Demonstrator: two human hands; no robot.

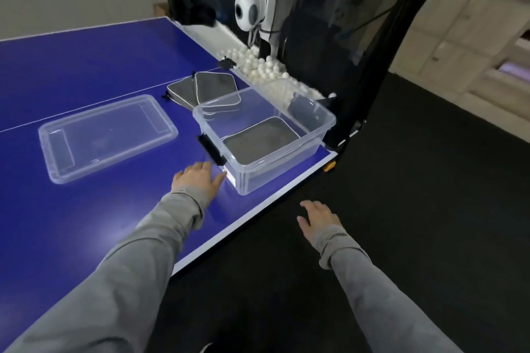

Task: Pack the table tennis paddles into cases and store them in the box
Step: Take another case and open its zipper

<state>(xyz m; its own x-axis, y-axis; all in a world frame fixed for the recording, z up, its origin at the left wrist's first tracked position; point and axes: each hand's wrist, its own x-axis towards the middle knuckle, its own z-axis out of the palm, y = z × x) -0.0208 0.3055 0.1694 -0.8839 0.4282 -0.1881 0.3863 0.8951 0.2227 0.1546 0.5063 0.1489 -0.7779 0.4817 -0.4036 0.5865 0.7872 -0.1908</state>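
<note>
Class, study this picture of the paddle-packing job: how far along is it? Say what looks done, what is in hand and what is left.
Done: one grey case lies inside the clear box.

In hand: nothing; the left hand is open over the table beside the box, and the right hand hangs open past the table edge.

Left: two cases behind the box, and the lid is off.

The two cases (200, 89) behind the box (315, 123) are partly hidden by its near wall, and what they hold cannot be told. The case in the box (258, 137) is closed, so its content is not visible. The bench (71, 66) is cut off by the left edge. Both sleeves run out at the bottom edge. The fingertips of the left hand (198, 178) are blurred against the box corner; touching or not, I cannot tell. The white balls (258, 66) blur together into one mass.
</note>
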